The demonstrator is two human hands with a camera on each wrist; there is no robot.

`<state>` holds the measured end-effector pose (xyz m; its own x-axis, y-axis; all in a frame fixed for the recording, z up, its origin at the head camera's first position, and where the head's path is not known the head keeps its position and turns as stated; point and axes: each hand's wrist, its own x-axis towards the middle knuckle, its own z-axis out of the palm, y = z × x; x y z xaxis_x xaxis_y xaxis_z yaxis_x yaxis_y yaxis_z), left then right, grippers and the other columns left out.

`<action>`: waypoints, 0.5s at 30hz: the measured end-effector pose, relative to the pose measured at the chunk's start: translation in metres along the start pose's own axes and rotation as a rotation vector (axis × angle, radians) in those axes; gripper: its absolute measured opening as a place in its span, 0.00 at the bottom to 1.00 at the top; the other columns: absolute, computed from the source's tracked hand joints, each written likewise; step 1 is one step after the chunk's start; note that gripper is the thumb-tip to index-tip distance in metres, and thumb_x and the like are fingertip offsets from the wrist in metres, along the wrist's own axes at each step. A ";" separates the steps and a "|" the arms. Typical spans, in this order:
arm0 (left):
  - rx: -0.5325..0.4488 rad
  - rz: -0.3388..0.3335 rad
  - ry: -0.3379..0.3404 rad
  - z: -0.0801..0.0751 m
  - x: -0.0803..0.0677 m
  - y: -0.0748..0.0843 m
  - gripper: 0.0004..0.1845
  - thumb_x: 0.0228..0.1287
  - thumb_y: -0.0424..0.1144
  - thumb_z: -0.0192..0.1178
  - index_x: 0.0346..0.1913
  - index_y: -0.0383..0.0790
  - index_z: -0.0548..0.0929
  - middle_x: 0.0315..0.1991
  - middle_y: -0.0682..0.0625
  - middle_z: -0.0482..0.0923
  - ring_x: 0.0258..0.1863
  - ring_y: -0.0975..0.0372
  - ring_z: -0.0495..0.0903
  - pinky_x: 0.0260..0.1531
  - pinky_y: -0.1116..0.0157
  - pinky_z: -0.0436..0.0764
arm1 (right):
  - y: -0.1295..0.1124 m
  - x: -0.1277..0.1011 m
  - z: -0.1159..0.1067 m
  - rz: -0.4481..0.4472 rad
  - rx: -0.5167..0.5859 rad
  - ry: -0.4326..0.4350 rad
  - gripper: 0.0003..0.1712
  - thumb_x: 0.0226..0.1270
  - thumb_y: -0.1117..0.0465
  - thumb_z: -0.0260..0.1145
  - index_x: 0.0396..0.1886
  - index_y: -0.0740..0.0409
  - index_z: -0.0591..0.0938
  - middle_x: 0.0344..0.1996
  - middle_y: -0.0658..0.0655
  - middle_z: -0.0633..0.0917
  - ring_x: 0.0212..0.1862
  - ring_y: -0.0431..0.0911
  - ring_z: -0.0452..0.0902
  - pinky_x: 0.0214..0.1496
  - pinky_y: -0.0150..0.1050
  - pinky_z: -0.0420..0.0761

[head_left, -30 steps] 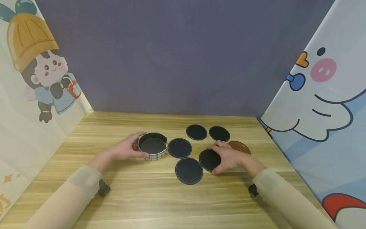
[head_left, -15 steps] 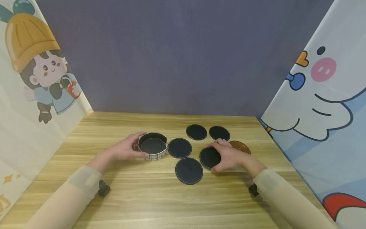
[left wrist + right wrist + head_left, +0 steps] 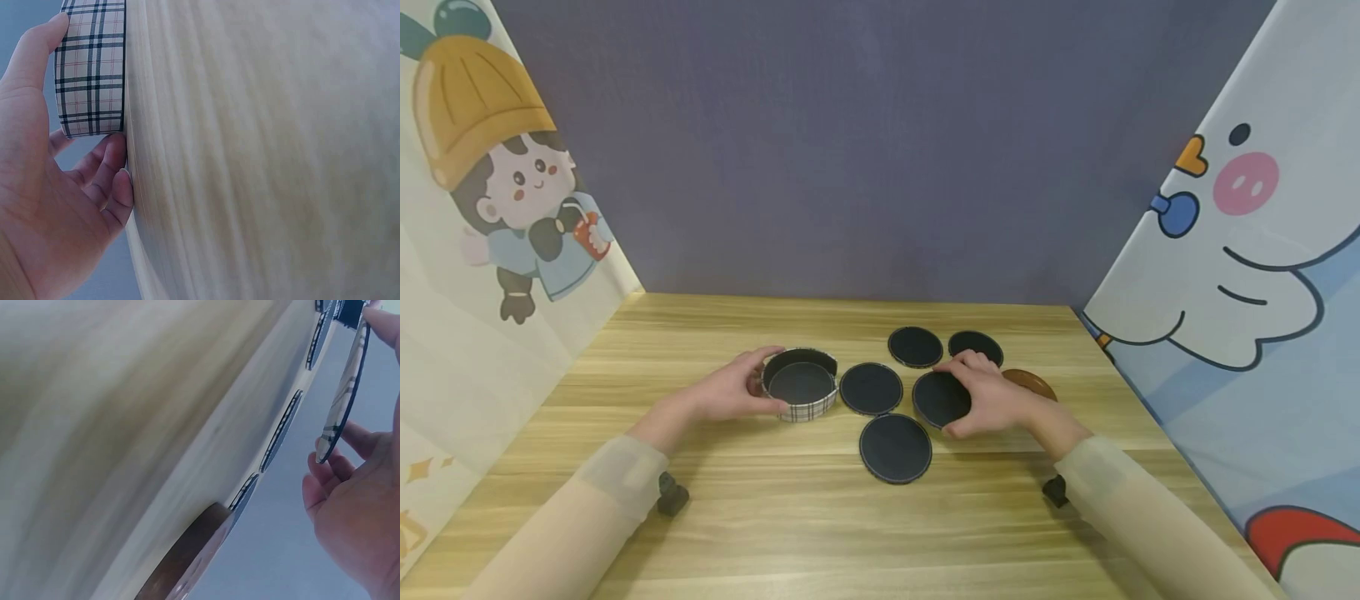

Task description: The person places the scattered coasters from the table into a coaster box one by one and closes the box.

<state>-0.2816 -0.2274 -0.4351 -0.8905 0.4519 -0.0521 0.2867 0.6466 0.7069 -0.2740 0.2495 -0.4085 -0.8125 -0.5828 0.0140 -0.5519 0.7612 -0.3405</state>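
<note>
I see the left hand [image 3: 730,387] gripping the box [image 3: 812,409] on the table [image 3: 790,517], and the right hand [image 3: 992,396] pinching a disc [image 3: 940,402] in the air near four other discs [image 3: 896,448] lying flat

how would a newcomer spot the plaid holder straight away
At the wooden table, find the left hand. It grips the plaid holder, a round, open-topped container, high-sided unlike the flat black discs nearby.

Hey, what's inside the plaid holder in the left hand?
Inside the plaid holder, a dark round surface shows, with dark inner wall behind it. Anything beneath that surface is covered, so whether it's a disc or the bottom is unclear.
</note>
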 end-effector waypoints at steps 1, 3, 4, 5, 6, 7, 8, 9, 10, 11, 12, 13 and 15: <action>-0.001 -0.001 0.000 0.000 0.000 0.000 0.60 0.63 0.56 0.81 0.88 0.43 0.55 0.64 0.32 0.71 0.54 0.50 0.82 0.54 0.52 0.87 | -0.001 0.001 0.000 -0.002 0.005 -0.004 0.59 0.48 0.40 0.83 0.81 0.52 0.74 0.68 0.59 0.72 0.65 0.56 0.64 0.62 0.56 0.67; -0.002 -0.003 0.000 0.000 -0.001 0.000 0.60 0.63 0.56 0.81 0.88 0.43 0.55 0.64 0.32 0.71 0.54 0.50 0.82 0.55 0.52 0.87 | -0.003 0.005 0.000 -0.005 0.006 -0.009 0.60 0.49 0.40 0.83 0.82 0.52 0.73 0.68 0.59 0.72 0.65 0.56 0.63 0.62 0.56 0.67; 0.001 -0.003 0.000 0.000 -0.001 0.000 0.60 0.63 0.56 0.81 0.88 0.44 0.55 0.64 0.32 0.71 0.54 0.50 0.82 0.55 0.51 0.87 | -0.005 0.006 0.000 -0.004 0.007 -0.012 0.60 0.49 0.40 0.83 0.82 0.52 0.72 0.68 0.59 0.72 0.65 0.57 0.63 0.62 0.56 0.67; 0.000 -0.003 0.000 0.000 -0.001 0.000 0.60 0.63 0.56 0.81 0.88 0.43 0.55 0.64 0.33 0.71 0.54 0.50 0.82 0.56 0.51 0.87 | -0.006 0.008 0.000 -0.002 0.008 -0.016 0.60 0.49 0.40 0.84 0.83 0.51 0.72 0.68 0.59 0.72 0.65 0.56 0.63 0.63 0.56 0.66; -0.001 -0.003 -0.001 0.000 -0.001 0.000 0.60 0.62 0.56 0.81 0.88 0.43 0.55 0.64 0.33 0.71 0.54 0.50 0.82 0.56 0.51 0.87 | -0.007 0.010 0.000 0.001 0.006 -0.018 0.61 0.49 0.39 0.84 0.83 0.51 0.72 0.67 0.58 0.71 0.65 0.56 0.63 0.63 0.56 0.66; -0.001 -0.004 -0.001 0.000 -0.001 0.000 0.61 0.62 0.56 0.82 0.88 0.43 0.55 0.64 0.33 0.72 0.54 0.50 0.82 0.56 0.50 0.87 | -0.009 0.012 0.000 0.004 0.009 -0.022 0.61 0.49 0.39 0.84 0.84 0.50 0.71 0.68 0.57 0.71 0.65 0.56 0.63 0.64 0.56 0.67; -0.001 -0.004 -0.001 0.000 -0.001 0.000 0.61 0.62 0.56 0.82 0.88 0.43 0.55 0.64 0.33 0.72 0.54 0.50 0.82 0.56 0.50 0.87 | -0.010 0.014 0.000 0.007 0.010 -0.022 0.61 0.49 0.39 0.84 0.84 0.50 0.71 0.67 0.57 0.72 0.65 0.55 0.63 0.64 0.56 0.67; -0.002 -0.004 -0.002 0.000 -0.001 0.000 0.61 0.62 0.56 0.82 0.88 0.43 0.55 0.64 0.33 0.72 0.54 0.50 0.82 0.56 0.50 0.87 | -0.012 0.016 0.000 0.012 0.012 -0.024 0.62 0.49 0.39 0.84 0.84 0.50 0.71 0.68 0.56 0.72 0.65 0.55 0.63 0.65 0.56 0.67; -0.003 -0.004 -0.002 0.000 -0.001 0.000 0.61 0.62 0.56 0.82 0.88 0.43 0.55 0.64 0.33 0.71 0.54 0.50 0.82 0.56 0.50 0.87 | -0.013 0.018 0.000 0.016 0.016 -0.029 0.62 0.49 0.40 0.84 0.84 0.49 0.71 0.68 0.56 0.72 0.66 0.54 0.63 0.66 0.56 0.67; -0.005 -0.003 -0.002 0.000 -0.001 0.000 0.61 0.62 0.56 0.82 0.88 0.43 0.55 0.64 0.32 0.71 0.54 0.50 0.82 0.56 0.50 0.87 | -0.015 0.021 0.000 0.020 0.019 -0.033 0.62 0.50 0.39 0.84 0.85 0.49 0.70 0.68 0.55 0.72 0.66 0.54 0.63 0.66 0.55 0.67; -0.005 -0.003 -0.001 0.000 -0.001 0.000 0.61 0.62 0.56 0.82 0.88 0.43 0.55 0.64 0.33 0.71 0.54 0.50 0.82 0.56 0.51 0.87 | -0.016 0.023 0.001 0.022 0.022 -0.034 0.62 0.50 0.39 0.84 0.85 0.49 0.70 0.69 0.55 0.72 0.66 0.53 0.63 0.67 0.55 0.67; -0.003 -0.003 0.001 0.000 -0.001 0.000 0.61 0.62 0.56 0.82 0.88 0.43 0.55 0.64 0.33 0.71 0.54 0.50 0.82 0.55 0.51 0.87 | -0.018 0.025 0.001 0.026 0.025 -0.036 0.62 0.50 0.39 0.84 0.85 0.48 0.70 0.69 0.54 0.72 0.67 0.53 0.63 0.67 0.55 0.67; 0.000 -0.001 0.002 0.000 -0.001 0.000 0.61 0.62 0.56 0.82 0.88 0.43 0.55 0.64 0.33 0.71 0.54 0.50 0.82 0.55 0.52 0.87 | -0.021 0.029 0.001 0.032 0.034 -0.042 0.62 0.51 0.39 0.84 0.85 0.48 0.69 0.70 0.54 0.71 0.67 0.53 0.63 0.67 0.55 0.67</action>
<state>-0.2806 -0.2277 -0.4355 -0.8918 0.4496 -0.0512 0.2856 0.6470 0.7070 -0.2862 0.2161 -0.4018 -0.8207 -0.5702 -0.0366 -0.5185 0.7700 -0.3718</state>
